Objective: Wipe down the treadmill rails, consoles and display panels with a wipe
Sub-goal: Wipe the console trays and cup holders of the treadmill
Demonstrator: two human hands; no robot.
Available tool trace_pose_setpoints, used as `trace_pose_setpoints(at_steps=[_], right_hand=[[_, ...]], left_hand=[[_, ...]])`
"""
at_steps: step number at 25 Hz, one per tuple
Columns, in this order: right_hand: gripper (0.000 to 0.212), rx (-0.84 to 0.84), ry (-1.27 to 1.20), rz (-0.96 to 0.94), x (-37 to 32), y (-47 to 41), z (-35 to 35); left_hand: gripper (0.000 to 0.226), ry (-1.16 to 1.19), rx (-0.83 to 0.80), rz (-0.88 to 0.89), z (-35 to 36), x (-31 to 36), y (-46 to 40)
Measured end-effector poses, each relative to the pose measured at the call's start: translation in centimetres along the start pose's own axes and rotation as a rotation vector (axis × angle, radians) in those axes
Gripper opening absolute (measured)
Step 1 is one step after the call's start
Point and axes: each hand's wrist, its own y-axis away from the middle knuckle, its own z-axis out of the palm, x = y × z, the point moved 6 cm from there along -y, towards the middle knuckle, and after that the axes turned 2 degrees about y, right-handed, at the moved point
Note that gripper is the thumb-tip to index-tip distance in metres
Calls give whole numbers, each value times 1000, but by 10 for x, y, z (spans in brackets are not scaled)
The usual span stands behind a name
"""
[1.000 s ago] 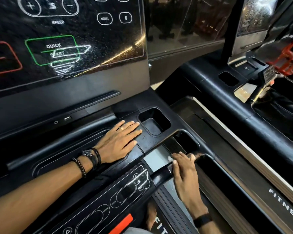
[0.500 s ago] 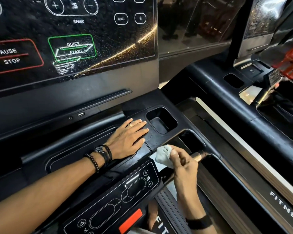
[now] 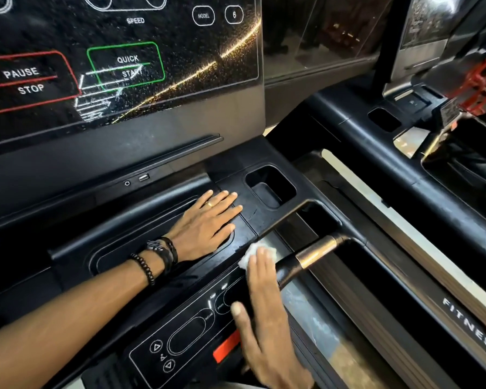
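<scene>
Having moved off the handlebar, our flat right hand [image 3: 264, 301] presses the crumpled white wipe [image 3: 251, 252] onto the black plastic console [image 3: 247, 214], left hand [image 3: 205, 226] resting flat, holding nothing.

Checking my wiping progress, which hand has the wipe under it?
The right hand: the wipe sits under its fingertips. The left hand lies flat on the console, bare.

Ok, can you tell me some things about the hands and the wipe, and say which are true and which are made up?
1. The left hand lies flat on the console. True.
2. The right hand presses a white wipe down. True.
3. The wipe is on the display panel. False: it is low on the console, beside the handlebar.
4. The left hand holds the handlebar. False: it grips nothing.
5. The left wrist has bracelets. True.
</scene>
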Motion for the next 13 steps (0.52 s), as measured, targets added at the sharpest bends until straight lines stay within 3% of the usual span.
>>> trace_pose_setpoints(at_steps=[4, 8, 11, 13], right_hand=[[67, -88, 124, -215, 10, -1, -10], [76, -110, 86, -90, 12, -12, -9], [79, -232, 165, -273, -13, 12, 11], [74, -217, 263, -350, 0, 15, 6]], left_hand=[[59, -22, -4, -46, -4, -15, 30], [60, -71, 9, -134, -9, -20, 63], [61, -92, 2, -188, -15, -21, 81], [63, -103, -14, -217, -18, -23, 93]])
